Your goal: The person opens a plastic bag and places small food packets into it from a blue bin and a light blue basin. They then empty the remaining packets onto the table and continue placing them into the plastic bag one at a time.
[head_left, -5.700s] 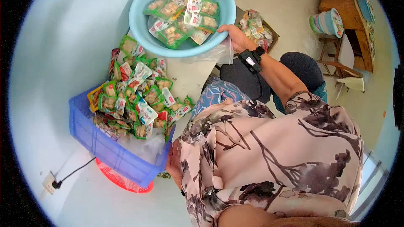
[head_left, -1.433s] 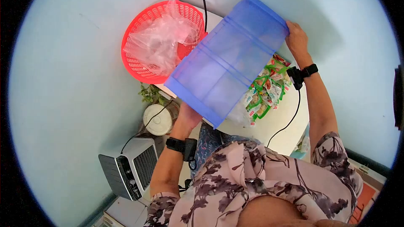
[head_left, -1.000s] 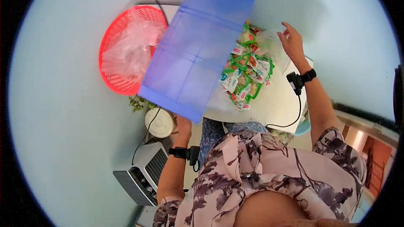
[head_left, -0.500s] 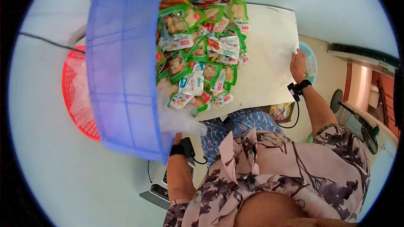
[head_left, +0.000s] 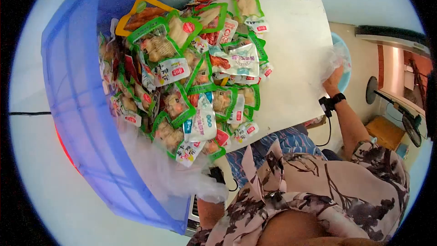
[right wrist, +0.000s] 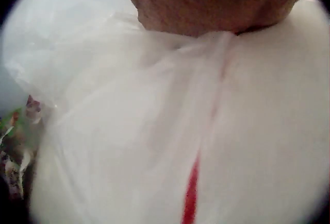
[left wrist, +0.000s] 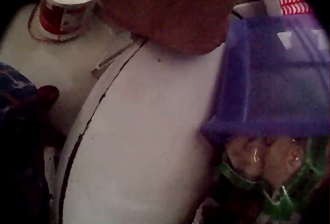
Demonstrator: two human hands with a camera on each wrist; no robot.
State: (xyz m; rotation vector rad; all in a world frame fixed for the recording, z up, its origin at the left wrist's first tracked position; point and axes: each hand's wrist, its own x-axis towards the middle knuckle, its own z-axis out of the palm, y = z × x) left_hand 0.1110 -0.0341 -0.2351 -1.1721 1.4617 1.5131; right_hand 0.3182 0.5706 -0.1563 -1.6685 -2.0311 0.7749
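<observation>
In the head view a blue plastic crate [head_left: 82, 123] stands tilted on its side at the left. Sealed snack packets [head_left: 200, 82] with green borders fill its mouth and heap onto the white table [head_left: 291, 64]. A crumpled clear bag [head_left: 168, 173] hangs over its near rim. My left hand [left wrist: 170, 13] is beside the crate's corner in the left wrist view; its fingers are hidden, so I cannot tell its grip. At the table's right edge my right hand [head_left: 334, 79] holds a clear plastic bag [right wrist: 118, 95], gathered under the fingers in the right wrist view.
Beyond the table's right edge is a light-blue basin [head_left: 344, 79]. A sliver of red basket [head_left: 63, 148] shows behind the crate. A lidded white tub [left wrist: 67, 7] stands left of the table. A black fan [head_left: 412, 130] is farther right.
My right hand has left the crate and moved right to the basin, where it grips a clear bag. The crate's mouth has come into view with its packets, as the head view turned right.
</observation>
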